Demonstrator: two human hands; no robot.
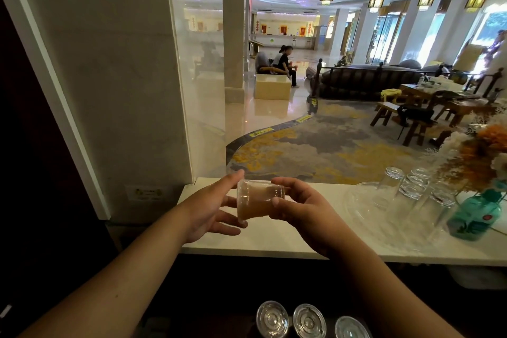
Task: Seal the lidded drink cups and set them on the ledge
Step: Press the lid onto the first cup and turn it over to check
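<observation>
A clear plastic cup (256, 199) holding a light brown drink lies on its side in the air above the white ledge (288, 241). Its lidded end faces left. My left hand (211, 208) presses on that lid end, thumb on top and fingers spread below. My right hand (296, 207) grips the cup's body and base from the right. Three more lidded clear cups (307, 320) stand in a row on the dark lower counter at the bottom edge, seen from above.
On the ledge to the right stands a clear tray (365, 200) with several upturned glasses (411, 181), then a teal bottle (473, 214) and a flower arrangement (482, 151). A marble pillar (109, 90) bounds the ledge on the left. Behind the ledge lies a hall with seated people.
</observation>
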